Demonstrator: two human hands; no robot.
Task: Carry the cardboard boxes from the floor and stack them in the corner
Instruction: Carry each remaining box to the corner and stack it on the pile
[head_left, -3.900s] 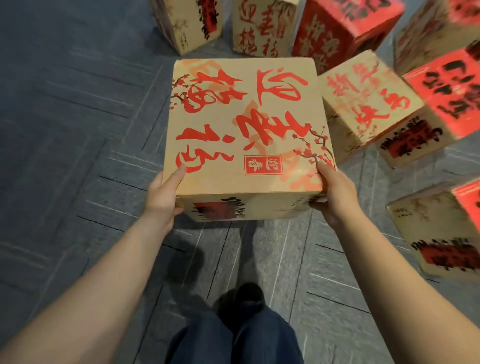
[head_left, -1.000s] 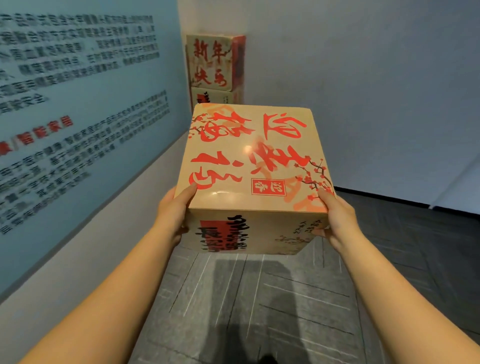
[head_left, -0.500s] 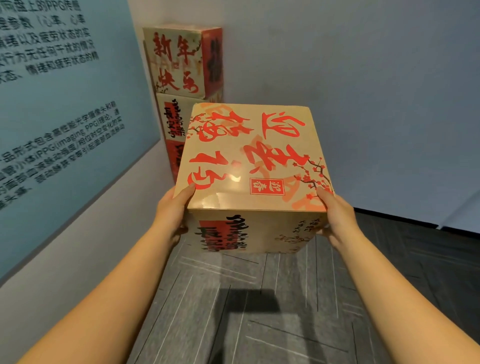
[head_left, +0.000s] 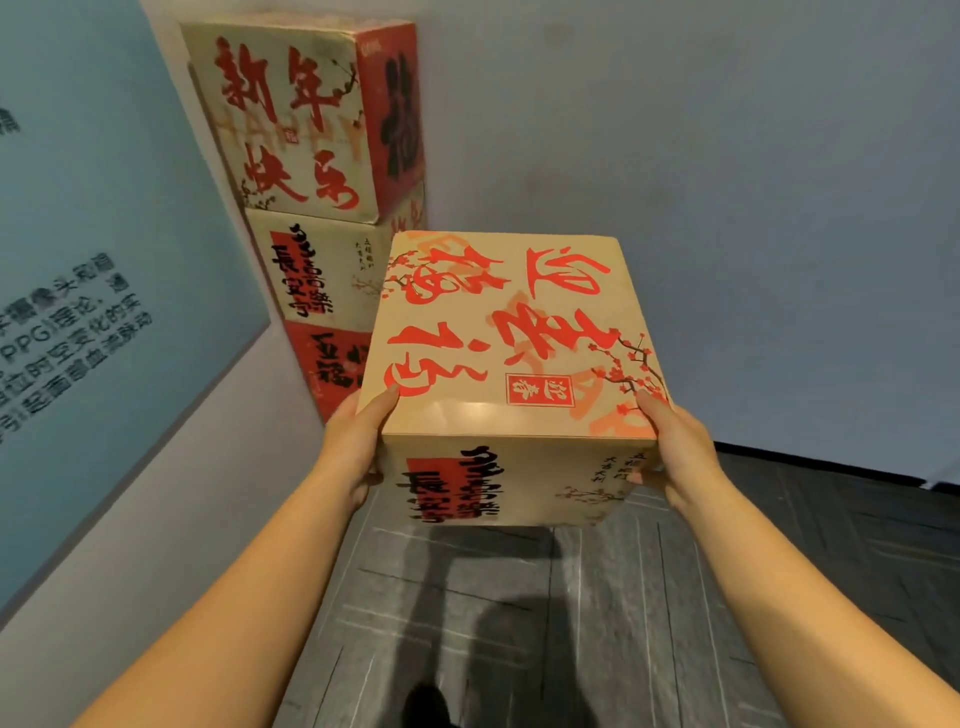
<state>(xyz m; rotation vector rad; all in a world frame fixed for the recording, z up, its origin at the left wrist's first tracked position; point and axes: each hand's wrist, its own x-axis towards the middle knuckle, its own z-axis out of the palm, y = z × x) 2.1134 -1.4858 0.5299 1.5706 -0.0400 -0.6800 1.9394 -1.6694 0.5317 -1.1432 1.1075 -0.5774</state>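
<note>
- Nearest, a shoe tip (head_left: 427, 701) shows at the bottom edge on the dark floor (head_left: 571, 623), with both bare forearms reaching forward above it.
- The left hand (head_left: 353, 457) presses the near left side of the box (head_left: 511, 353), thumb lying on the top edge; its grip is clamped on the box.
- The right hand (head_left: 680, 457) mirrors it on the near right side, thumb up on the top face, fingers under the corner; this grip too is closed on the box.
- The box hangs clear of the floor, carried between the two hands at about chest height, its red-lettered top facing the camera and tilted slightly away.
- Beyond it and to the left, the stack (head_left: 332, 218) stands in the corner where the blue panel (head_left: 104, 260) meets the grey wall (head_left: 727, 182). Three boxes are visible, one on another; the bottom of the stack is hidden behind the carried box.
- The step in hand appears to be the carry, close to its end: the box is near the stack but not yet touching it.
- The next move probably calls for raising the box above the top box (head_left: 301, 119), which sits higher than the carried one, or setting it on the floor beside the stack to start a new column.
- If it goes on top, it should be squared to the box below, since a tall stack may tip.
</note>
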